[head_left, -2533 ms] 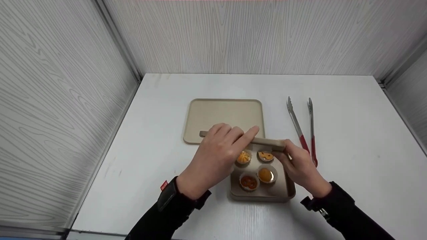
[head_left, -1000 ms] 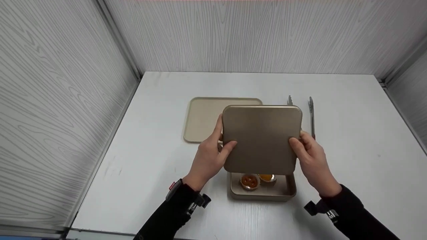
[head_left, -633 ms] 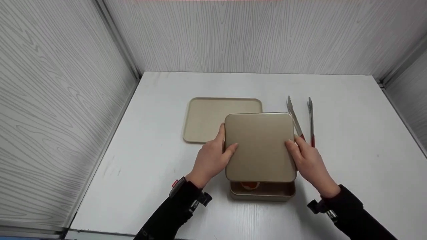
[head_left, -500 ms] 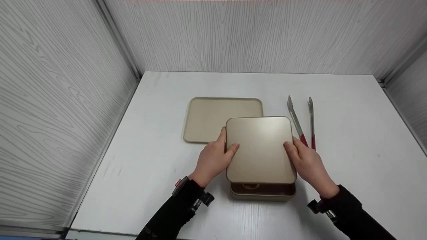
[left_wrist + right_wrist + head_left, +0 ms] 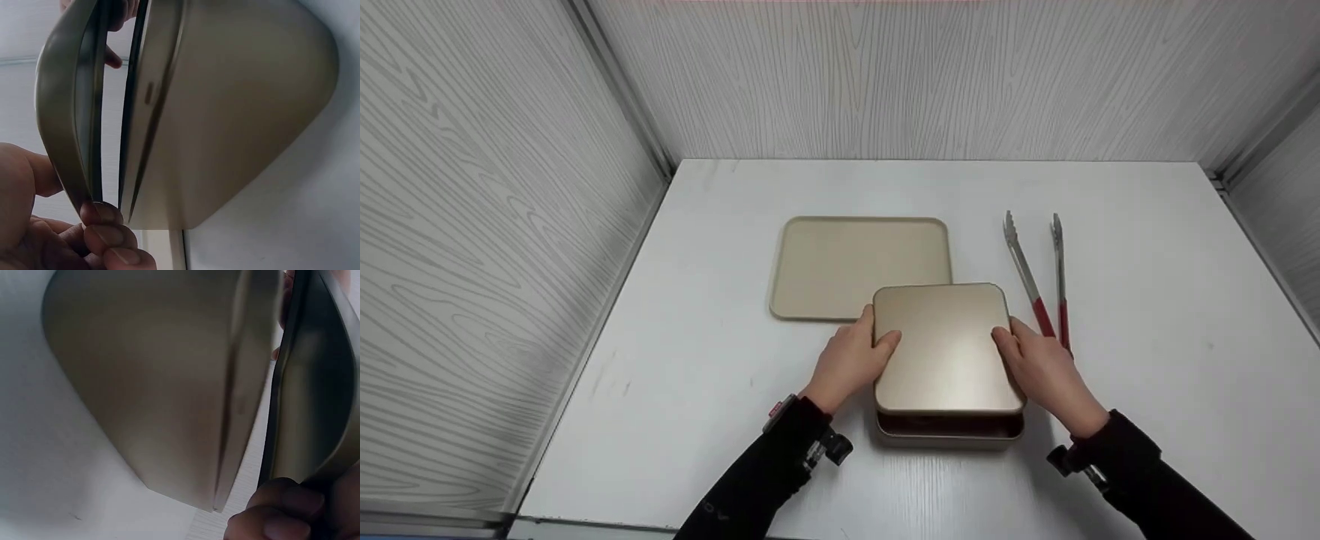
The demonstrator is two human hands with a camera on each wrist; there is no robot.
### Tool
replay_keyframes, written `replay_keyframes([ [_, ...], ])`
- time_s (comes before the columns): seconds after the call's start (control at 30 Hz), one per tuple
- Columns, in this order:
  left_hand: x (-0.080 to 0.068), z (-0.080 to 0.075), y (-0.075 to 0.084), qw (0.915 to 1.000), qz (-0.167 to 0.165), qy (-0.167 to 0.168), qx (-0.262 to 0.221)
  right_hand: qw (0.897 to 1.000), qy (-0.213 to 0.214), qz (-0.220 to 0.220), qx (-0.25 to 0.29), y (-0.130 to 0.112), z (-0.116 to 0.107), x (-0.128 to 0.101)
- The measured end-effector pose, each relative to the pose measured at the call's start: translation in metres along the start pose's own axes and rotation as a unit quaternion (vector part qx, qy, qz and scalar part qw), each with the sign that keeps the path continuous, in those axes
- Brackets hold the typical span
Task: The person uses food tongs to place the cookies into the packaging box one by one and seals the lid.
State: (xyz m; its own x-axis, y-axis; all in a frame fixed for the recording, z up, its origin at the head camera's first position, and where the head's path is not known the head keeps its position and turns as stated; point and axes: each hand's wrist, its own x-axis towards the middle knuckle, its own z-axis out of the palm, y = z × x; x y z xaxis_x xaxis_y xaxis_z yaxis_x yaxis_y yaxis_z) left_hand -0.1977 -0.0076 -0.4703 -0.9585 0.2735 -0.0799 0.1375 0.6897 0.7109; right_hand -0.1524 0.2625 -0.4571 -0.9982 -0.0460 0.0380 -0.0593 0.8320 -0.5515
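On the white table (image 5: 720,390), walled by grey panels, a gold lid (image 5: 945,349) is gripped at its edges over the gold tin (image 5: 949,435) by the left hand (image 5: 851,364) and right hand (image 5: 1046,375).

**No legible writing on the baking-tin scene**

We find no text, brand, number or sign that can be read in any of the three views. The only candidates are a small red tag (image 5: 775,409) at the cuff of the left sleeve, whose markings are too small to make out, and faint pale marks (image 5: 718,512) on the dark left sleeve near the bottom edge of the head view, which stay too blurred for us to read. The gold-coloured lid (image 5: 943,346), the flat tray (image 5: 858,264) and the tongs (image 5: 1041,282) show us plain, unmarked surfaces.
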Motion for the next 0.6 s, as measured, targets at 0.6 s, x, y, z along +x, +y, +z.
replay_keyframes([
  [0.6, 0.0014, 0.0097, -0.0011, 0.9985, -0.024, -0.004, 0.05, 1.0, -0.009, 0.005, -0.023, 0.0058, 0.0082, 0.0003],
])
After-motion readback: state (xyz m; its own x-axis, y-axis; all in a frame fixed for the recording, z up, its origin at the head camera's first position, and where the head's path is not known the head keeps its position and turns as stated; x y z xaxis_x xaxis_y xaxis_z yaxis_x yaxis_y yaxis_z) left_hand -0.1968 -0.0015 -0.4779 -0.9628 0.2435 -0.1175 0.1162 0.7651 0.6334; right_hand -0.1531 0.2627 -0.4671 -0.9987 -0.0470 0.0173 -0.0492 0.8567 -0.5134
